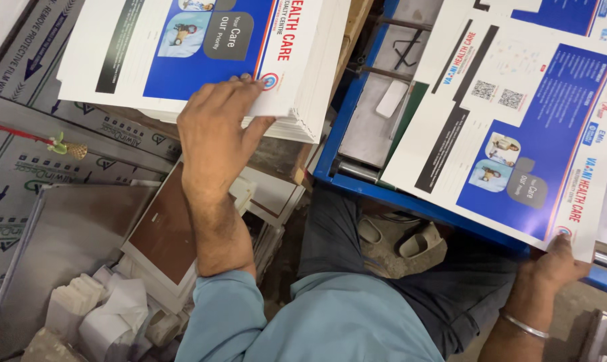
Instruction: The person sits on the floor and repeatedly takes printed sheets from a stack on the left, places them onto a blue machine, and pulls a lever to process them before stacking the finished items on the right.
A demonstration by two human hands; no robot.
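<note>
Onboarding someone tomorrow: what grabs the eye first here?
The tall stack of printed sheets at top left, with the left hand gripping its near corner. Then the single blue-and-white sheet lying on the blue machine frame at right, its lower corner pinched by the right hand.

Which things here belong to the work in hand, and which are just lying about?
In hand:
left hand on the tall stack of blue-and-white printed sheets
right hand at the corner of a loose blue-and-white printed sheet

Lying about:
brown flat board
crumpled white paper
beige sandals
</note>
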